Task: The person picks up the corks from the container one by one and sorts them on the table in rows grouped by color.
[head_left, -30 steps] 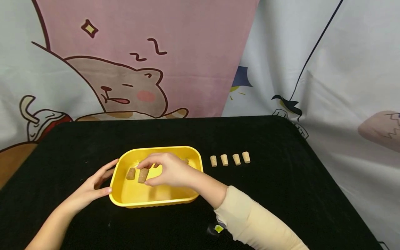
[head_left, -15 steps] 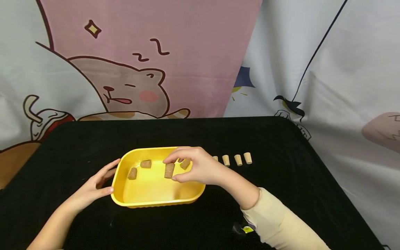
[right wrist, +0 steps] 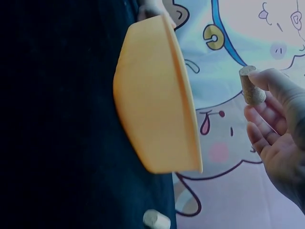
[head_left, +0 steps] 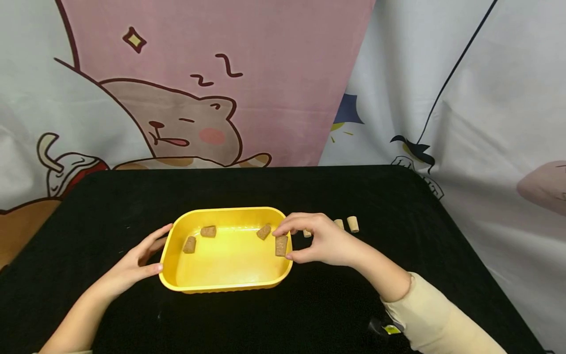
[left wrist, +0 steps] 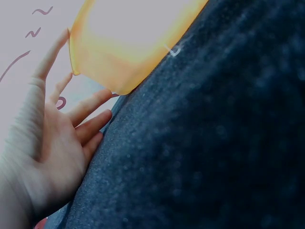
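While right hand [head_left: 325,240] pinches cork [head_left: 280,246] | tub [head_left: 225,263] between hands | left hand [head_left: 126,273] spread, touching tub

One counter [head_left: 230,324], one yellow tub [head_left: 225,268], two hands [head_left: 128,270] [head_left: 325,239], seven corks visible in total, three tub corks [head_left: 189,245] [head_left: 208,231] [head_left: 264,231], one pinched cork [head_left: 281,246], three counter corks [head_left: 353,224] [head_left: 339,223] [head_left: 307,233], two of the latter partly hidden.

Left-wrist view: glare-whitened yellow tub [left wrist: 131,40]
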`<state>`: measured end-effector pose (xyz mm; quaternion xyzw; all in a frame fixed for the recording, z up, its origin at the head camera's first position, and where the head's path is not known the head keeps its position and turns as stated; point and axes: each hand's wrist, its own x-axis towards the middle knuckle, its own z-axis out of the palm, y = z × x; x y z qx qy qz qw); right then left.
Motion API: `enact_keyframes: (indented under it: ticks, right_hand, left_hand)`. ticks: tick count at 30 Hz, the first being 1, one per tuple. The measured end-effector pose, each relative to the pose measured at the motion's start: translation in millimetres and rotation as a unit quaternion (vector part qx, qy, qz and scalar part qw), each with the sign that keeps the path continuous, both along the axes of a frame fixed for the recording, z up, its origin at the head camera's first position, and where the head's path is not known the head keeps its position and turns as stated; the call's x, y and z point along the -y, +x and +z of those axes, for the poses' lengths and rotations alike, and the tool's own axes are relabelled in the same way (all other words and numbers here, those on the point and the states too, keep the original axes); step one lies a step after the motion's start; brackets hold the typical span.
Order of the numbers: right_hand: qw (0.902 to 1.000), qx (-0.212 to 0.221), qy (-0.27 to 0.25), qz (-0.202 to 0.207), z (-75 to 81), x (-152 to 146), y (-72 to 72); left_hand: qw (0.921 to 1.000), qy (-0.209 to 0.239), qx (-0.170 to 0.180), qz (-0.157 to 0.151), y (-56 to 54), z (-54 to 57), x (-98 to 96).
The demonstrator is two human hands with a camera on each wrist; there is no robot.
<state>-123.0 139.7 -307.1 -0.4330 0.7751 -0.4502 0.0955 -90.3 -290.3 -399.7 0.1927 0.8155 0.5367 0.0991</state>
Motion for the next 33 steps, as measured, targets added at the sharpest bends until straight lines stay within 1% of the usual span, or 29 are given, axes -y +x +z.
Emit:
enact_keyframes:
  ticks: [4, 9, 21, 30, 33]
  right_hand:
    - [0.9999, -0.005, 0.011, 0.000, -3.9, -14.0, -0.4]
    - [0.9998, -0.012, 0.017, 0.001, -12.5, -30.4, -2.8]
    - [0.9986, 0.002, 0.053, -0.004, -27.2, -55.3, -9.5]
    - [0.9965, 0.007, 0.081, -0.016, -47.8, -66.2, -20.8]
    - [0.9956, 0.016, 0.091, -0.017, -55.6, -66.8, -25.4]
  left_hand:
    - [1.0000, -0.002, -0.002, 0.000, -0.6, -0.1, -0.3]
    - [1.0000, -0.002, -0.003, 0.000, -1.0, -1.1, -0.3]
    - [1.0000, -0.002, -0.002, 0.002, -1.6, -2.6, 1.4]
    - [1.0000, 0.004, -0.003, -0.004, -1.9, -2.6, 2.3]
    - [1.0000, 0.006, -0.003, -0.005, -1.5, -3.0, 2.6]
